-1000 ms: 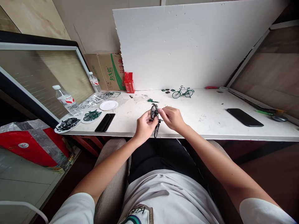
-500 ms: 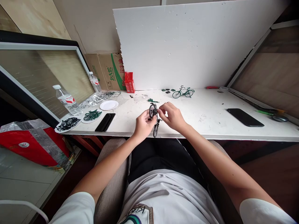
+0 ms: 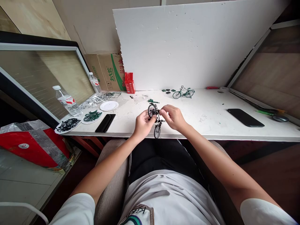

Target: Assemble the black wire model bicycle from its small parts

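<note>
A small black model bicycle hangs above the front edge of the white table, one wheel up and the other down. My left hand grips it from the left, fingers closed beside the upper wheel. My right hand pinches the part by the upper wheel from the right, fingers curled. A finished green model bicycle stands at the back of the table, with a few small green parts next to it.
Black phones lie at the left and right. White plates with green and black parts, two water bottles, a red box and a cardboard box fill the left side. A white foam board stands behind.
The black model bicycle has turned slightly in my hands, its wheels now facing me more. Both hands have shifted a little but keep their hold.
</note>
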{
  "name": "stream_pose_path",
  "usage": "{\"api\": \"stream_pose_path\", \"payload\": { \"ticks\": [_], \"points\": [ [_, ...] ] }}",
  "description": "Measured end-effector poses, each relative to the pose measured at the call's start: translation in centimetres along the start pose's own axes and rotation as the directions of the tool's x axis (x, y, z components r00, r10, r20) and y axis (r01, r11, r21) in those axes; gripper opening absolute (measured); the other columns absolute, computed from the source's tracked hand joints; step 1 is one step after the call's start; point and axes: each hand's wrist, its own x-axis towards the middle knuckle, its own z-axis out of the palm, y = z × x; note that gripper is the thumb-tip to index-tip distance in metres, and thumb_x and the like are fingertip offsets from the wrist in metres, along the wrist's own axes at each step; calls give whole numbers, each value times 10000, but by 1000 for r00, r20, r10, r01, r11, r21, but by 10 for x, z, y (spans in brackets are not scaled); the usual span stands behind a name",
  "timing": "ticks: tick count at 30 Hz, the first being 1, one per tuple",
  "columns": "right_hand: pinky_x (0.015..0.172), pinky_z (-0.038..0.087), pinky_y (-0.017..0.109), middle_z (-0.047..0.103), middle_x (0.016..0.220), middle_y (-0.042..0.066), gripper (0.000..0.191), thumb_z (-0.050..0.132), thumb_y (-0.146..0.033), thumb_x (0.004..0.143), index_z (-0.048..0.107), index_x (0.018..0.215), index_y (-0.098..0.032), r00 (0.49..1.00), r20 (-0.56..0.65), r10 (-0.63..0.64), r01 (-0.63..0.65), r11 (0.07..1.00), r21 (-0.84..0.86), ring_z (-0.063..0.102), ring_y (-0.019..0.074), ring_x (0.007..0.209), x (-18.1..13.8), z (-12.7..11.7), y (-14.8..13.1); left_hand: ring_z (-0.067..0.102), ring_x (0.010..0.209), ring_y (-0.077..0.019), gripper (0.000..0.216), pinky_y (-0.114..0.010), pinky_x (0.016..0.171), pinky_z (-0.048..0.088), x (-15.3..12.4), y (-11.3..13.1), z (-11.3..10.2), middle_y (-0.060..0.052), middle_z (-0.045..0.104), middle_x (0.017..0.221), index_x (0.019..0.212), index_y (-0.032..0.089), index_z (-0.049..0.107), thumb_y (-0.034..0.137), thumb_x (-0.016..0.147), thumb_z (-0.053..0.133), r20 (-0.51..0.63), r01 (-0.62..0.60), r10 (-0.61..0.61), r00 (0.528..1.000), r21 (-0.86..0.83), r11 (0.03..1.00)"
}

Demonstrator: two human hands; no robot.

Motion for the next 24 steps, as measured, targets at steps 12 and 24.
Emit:
{"api": "stream_pose_path", "payload": {
  "ticks": [12, 24],
  "points": [
    [625, 492, 310, 713, 905, 64, 277, 673, -473, 1021, 723, 949, -210, 982, 171, 77, -119, 960, 254, 649, 196, 813, 3, 0, 0, 786, 1100, -272, 366, -357, 974, 618, 1, 5, -1, -149, 814, 1161, 1124, 141, 726, 393, 883, 836, -23, -35, 35, 999, -37, 999],
    [736, 501, 358, 651, 930, 66, 186, 601, -394, 1070, 648, 1010, -225, 992, 118, 47, -64, 988, 141, 612, 220, 858, 6, -8, 1, 768, 1062, -249, 324, -335, 944, 597, 2, 3, -3, -133, 804, 1164, 1138, 150, 739, 362, 901, 801, -14, -34, 34, 999, 13, 999]
  ]
}}
